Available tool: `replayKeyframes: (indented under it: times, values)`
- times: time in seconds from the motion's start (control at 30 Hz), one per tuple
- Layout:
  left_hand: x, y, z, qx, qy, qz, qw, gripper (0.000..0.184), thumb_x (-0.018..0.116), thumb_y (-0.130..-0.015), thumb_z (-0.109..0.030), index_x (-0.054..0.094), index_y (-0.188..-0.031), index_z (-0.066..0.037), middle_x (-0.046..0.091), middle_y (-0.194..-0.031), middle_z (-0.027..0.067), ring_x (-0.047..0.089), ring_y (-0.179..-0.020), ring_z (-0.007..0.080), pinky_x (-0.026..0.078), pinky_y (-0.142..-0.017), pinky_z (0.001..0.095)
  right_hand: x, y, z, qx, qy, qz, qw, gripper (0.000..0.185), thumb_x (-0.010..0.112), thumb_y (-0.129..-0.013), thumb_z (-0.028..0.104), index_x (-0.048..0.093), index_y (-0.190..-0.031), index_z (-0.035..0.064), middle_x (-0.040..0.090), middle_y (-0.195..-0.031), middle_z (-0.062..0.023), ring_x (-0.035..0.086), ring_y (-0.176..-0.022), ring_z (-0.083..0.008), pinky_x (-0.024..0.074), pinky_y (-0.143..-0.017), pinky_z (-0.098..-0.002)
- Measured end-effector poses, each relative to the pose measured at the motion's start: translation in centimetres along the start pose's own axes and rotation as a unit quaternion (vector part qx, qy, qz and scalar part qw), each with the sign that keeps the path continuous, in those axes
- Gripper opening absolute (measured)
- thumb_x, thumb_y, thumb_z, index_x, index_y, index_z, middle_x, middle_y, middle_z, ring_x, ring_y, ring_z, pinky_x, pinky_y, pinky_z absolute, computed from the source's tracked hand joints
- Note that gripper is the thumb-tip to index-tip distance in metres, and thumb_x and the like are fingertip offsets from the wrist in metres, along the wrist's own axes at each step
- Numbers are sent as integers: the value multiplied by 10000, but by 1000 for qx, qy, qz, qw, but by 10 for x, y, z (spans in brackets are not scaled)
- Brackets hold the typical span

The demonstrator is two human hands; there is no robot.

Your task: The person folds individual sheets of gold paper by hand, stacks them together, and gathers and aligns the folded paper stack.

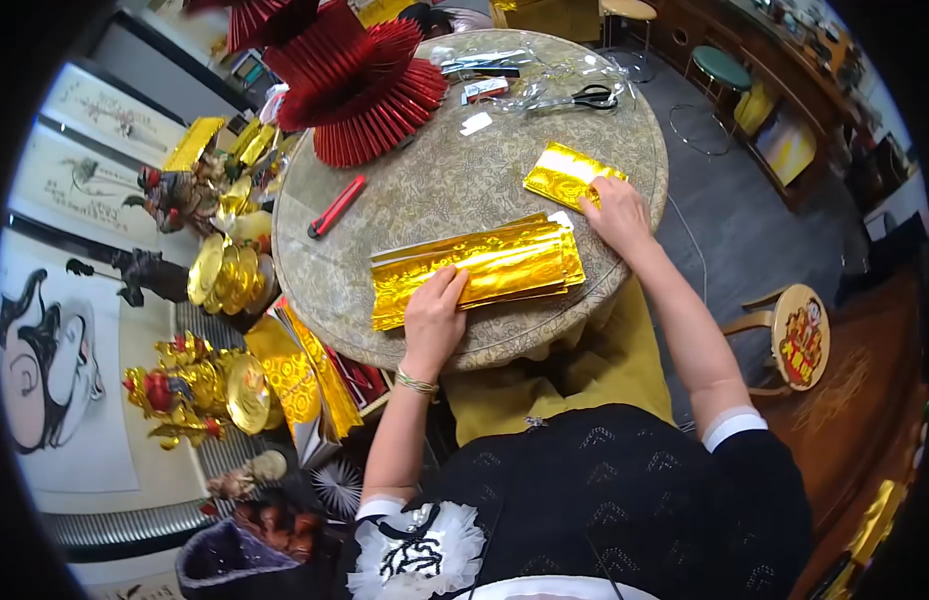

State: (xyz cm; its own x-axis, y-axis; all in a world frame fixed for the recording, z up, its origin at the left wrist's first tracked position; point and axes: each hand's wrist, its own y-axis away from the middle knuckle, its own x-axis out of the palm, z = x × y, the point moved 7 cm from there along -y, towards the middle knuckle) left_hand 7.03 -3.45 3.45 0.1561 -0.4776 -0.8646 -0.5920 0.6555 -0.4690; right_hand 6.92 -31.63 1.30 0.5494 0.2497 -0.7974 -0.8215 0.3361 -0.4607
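A stack of long gold foil paper strips lies near the front edge of the round table, its layers slightly fanned at the right end. My left hand is closed at the stack's near edge, fingers together and pressed on the top sheet. Farther right, a smaller folded piece of gold foil paper lies at an angle, apart from the stack. My right hand grips its right end, with the fingers bent over it; their undersides are hidden.
The round table has a patterned cover. On it are a red box cutter, a tall red pleated paper piece, black-handled scissors and clear plastic wrap. A wooden stool stands at right; gold ornaments line the left.
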Motion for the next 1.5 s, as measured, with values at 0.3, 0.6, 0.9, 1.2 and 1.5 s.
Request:
replayKeyframes:
  times: [0.3,0.6,0.9,1.2,1.5]
  values:
    - [8,-4,1,-16,20,7,1000,454,564,-617,22,559,-1066,-44,571,-1100,130,542,-1037,286,431,-882,374,-2,-14,5,-123,-5,82,989,338,634,-741,340,584,-830,18,617,-772,-183,609,-711,-334,488,-651,-422]
    - [9,1,4,-35,12,-22,999,406,559,-641,2,566,-1044,-48,577,-1086,118,534,-1048,271,426,-865,375,-81,-50,49,8,-481,-88,872,124,577,-825,125,595,-861,7,612,-672,-46,619,-576,-151,488,-529,-255]
    - [1,6,5,-64,27,-82,994,338,572,-623,-7,586,-959,-44,548,-898,88,527,-853,262,441,-744,349,26,38,122,302,-750,133,574,172,570,-829,64,541,-972,-27,623,-880,-115,656,-789,-266,528,-614,-274]
    - [-15,5,-1,-40,-7,-163,986,179,551,-615,-12,500,-778,-64,469,-788,73,472,-782,247,381,-701,343,32,57,114,379,-705,154,580,154,540,-846,72,525,-947,-44,606,-925,-142,649,-840,-285,520,-643,-289]
    - [-13,2,-17,-16,-131,-120,984,475,520,-722,-56,486,-1194,-98,464,-1202,85,422,-1131,276,302,-955,423,23,102,131,454,-676,310,490,244,469,-892,217,496,-1045,29,615,-901,-153,648,-805,-290,548,-587,-309]
